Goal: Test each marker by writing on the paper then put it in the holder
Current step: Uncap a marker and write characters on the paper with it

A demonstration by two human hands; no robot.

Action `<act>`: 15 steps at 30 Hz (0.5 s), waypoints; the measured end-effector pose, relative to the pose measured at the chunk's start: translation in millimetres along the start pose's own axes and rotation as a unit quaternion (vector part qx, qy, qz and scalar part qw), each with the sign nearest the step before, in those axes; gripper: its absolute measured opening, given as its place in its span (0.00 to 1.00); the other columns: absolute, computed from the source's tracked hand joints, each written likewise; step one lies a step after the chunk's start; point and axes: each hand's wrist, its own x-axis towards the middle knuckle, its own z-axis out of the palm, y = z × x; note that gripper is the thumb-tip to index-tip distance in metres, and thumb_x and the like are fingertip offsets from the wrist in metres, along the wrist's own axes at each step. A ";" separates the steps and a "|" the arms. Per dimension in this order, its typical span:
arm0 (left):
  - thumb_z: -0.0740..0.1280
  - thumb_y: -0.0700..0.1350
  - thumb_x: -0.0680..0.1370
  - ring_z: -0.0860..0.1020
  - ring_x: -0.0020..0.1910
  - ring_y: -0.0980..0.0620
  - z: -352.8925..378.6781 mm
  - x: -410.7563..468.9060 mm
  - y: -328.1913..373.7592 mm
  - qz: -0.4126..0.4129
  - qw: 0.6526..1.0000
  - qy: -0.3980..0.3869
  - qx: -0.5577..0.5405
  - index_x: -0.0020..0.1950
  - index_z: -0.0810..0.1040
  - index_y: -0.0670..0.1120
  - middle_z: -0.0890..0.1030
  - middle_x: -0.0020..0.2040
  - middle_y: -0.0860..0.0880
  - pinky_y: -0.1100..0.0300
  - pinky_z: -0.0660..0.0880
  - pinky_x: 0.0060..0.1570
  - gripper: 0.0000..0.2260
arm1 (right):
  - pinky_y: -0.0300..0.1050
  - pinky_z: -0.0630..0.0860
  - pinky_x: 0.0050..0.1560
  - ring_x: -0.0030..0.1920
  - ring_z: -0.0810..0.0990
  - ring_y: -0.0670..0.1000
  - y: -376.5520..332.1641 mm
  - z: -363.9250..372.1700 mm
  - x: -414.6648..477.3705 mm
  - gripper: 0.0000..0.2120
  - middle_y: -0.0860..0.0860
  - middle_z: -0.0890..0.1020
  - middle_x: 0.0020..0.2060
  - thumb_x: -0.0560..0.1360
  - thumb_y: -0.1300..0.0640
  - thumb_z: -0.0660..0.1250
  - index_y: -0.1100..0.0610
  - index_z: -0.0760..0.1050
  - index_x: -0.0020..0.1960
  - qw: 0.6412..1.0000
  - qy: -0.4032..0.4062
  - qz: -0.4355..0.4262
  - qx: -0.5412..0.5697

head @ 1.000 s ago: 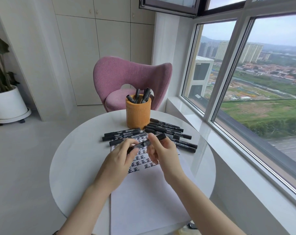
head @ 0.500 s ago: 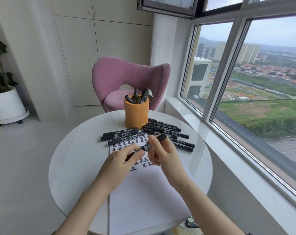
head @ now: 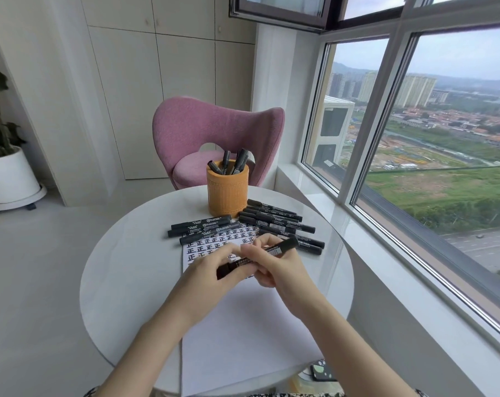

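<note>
Partway through, we'd say: several black markers stand in the ribbed orange cylindrical holder [head: 227, 190] at the table's far side, the white paper sheet [head: 237, 325] has rows of written characters at its far end, near half blank. Left to test: three loose markers [head: 203, 228] far left, a bigger pile [head: 280, 222] far right. Our left hand [head: 211, 270] and right hand [head: 277, 267] both pinch one black marker [head: 260, 255] above the paper, fingers closed round it; cap on or off, can't tell.
</note>
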 end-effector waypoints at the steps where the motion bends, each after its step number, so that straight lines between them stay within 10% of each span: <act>1: 0.64 0.70 0.67 0.79 0.43 0.54 0.4 -0.5 -0.4 0.000 1.000 0.006 0.002 0.52 0.75 0.60 0.82 0.40 0.55 0.53 0.74 0.49 0.20 | 0.36 0.56 0.23 0.23 0.59 0.47 0.0 -2.6 0.9 0.12 0.49 0.63 0.23 0.73 0.62 0.70 0.56 0.68 0.36 1.000 0.019 -0.002 0.003; 8: 0.53 0.51 0.76 0.69 0.36 0.49 -2.3 -7.8 -20.2 -0.012 0.996 0.046 -0.069 0.47 0.68 0.58 0.74 0.37 0.51 0.57 0.67 0.42 0.06 | 0.38 0.58 0.24 0.25 0.76 0.51 -9.2 -43.9 1.4 0.10 0.57 0.79 0.25 0.77 0.57 0.65 0.63 0.79 0.44 0.983 0.169 -0.010 -0.073; 15: 0.63 0.41 0.78 0.78 0.42 0.60 0.3 -13.4 -24.2 -0.029 0.992 0.095 -0.074 0.48 0.71 0.49 0.81 0.42 0.51 0.66 0.73 0.45 0.04 | 0.41 0.60 0.27 0.22 0.63 0.49 6.3 -51.5 8.1 0.23 0.52 0.67 0.20 0.73 0.50 0.71 0.58 0.64 0.27 0.948 0.224 -0.040 -0.223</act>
